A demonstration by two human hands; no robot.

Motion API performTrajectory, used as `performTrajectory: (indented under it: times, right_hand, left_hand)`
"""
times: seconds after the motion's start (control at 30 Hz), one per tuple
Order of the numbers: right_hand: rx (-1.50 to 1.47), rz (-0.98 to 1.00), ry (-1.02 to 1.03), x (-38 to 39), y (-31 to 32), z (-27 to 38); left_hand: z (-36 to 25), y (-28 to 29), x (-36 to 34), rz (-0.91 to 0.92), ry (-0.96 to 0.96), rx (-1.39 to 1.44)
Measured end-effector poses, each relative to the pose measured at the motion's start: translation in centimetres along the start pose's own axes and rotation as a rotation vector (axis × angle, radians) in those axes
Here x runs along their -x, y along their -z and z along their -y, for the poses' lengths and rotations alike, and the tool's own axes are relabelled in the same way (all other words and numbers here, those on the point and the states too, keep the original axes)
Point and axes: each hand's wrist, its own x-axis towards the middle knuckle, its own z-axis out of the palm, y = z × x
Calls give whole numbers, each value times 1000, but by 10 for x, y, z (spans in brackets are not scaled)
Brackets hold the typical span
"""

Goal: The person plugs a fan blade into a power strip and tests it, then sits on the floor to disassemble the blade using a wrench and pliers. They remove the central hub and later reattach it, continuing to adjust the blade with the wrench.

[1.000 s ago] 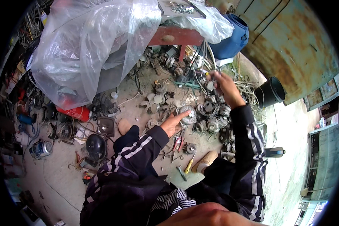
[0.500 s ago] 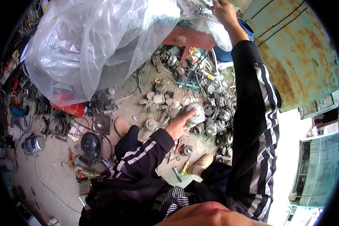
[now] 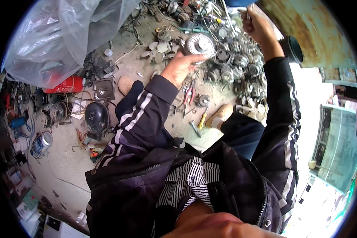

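Note:
My left hand (image 3: pixel 181 67) grips a round silver motor (image 3: pixel 201 44) with a ribbed rim and a raised centre, thumb lying over its face. It is held above the floor, beside a large pile of small used motors (image 3: pixel 240 60). Stretched out to the far right, my right hand (image 3: pixel 258 27) has its fingers curled closed. A small pale bit shows at its fingertips, too little to name. Below the motor lie red-handled pliers (image 3: pixel 189 94), a yellow-handled screwdriver (image 3: pixel 202 120), a grey tool (image 3: pixel 194 129) and a small motor part (image 3: pixel 203 100).
Clear plastic sheeting (image 3: pixel 67 35) hangs at the upper left over a red cylinder (image 3: pixel 65 85). Fan blades (image 3: pixel 154 52) lie left of the motor. A black helmet-like shell (image 3: pixel 97 118) and a metal tray (image 3: pixel 104 88) stand left of my feet. A rusty panel (image 3: pixel 313 31) rises at the right.
The view has tilted down toward my body. My right hand has come down from the tabletop with small metal parts. The left hand still grips the motor, its face now turned more into view.

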Motion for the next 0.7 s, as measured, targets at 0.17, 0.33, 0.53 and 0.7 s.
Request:
performTrajectory:
  times: [0.17, 0.33, 0.53, 0.7]
  right_hand:
    - [-595, -311, -251, 82, 50, -141]
    - [-409, -555, -558, 151, 54, -296]
    - [73, -549, -943, 186, 58, -418]
    - [157, -576, -1030, 206, 74, -477]
  left_hand:
    - [10, 17, -13, 17, 8, -40]
    - [11, 23, -10, 14, -17, -7]
    - [15, 11, -14, -175, 16, -64]
    - [21, 11, -19, -186, 120, -136]
